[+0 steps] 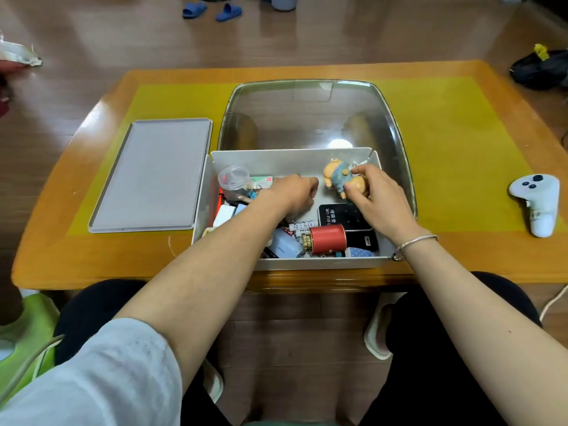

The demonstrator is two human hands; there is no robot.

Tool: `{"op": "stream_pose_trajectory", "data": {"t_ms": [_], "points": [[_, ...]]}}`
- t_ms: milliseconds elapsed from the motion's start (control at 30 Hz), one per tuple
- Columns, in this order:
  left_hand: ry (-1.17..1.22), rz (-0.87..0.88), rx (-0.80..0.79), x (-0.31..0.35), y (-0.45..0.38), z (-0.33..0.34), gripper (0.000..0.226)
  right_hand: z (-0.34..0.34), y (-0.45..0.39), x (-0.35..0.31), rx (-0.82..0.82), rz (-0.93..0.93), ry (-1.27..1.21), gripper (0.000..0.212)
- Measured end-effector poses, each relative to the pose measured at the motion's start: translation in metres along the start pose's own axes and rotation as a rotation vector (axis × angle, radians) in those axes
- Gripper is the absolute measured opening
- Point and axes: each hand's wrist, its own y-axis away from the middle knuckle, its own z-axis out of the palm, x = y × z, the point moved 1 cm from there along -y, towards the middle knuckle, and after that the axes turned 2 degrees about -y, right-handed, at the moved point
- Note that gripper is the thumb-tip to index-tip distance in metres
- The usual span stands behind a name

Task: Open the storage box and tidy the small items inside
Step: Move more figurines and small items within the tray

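Head view. The open white rectangular plastic storage box (pixel 289 263) sits at the near edge of the orange wooden surface (pixel 461 250), directly in front of the seated person. Its flat grey lid (pixel 150 176) lies on the surface just beside the box, to its left. A clear domed plastic cover (pixel 310 115) stands behind the box.

The right hand (pixel 376 195) grips a small tan cartoon figurine in blue overalls (pixel 341 178) at the far right of the box, thumb and fingers curled round its body. The left hand (pixel 292 193) is clenched low in the middle of the box; whether it holds anything cannot be told.

Contents noted: a clear round lidded jar (pixel 234 179) far left, a red cylindrical tin (pixel 327 239) lying on its side near the front, a black device box marked Wi-Fi (pixel 339 216) beneath the right hand, and mixed small cards and packets.

Judgement: the figurine appears rigid, light and possibly brittle at its thin limbs; hold it round the torso. The tin is likely to roll, so it is best gripped across its barrel.

A white handheld controller (pixel 536 201) rests well apart on the right.
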Motion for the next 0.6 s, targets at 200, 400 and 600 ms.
{"op": "stream_pose_trajectory", "data": {"t_ms": [200,400,600], "points": [[0.058,0.034,0.044,-0.002,0.015,-0.006,0.023,0.001,0.000,0.000,0.002,0.002,0.029,0.031],[0.240,0.096,0.196,-0.015,0.046,-0.018,0.019,0.000,0.000,-0.001,0.004,0.004,0.025,0.032],[0.277,0.124,-0.113,-0.018,0.069,-0.024,0.017,-0.001,0.001,-0.003,0.000,0.008,0.018,0.032]]}}
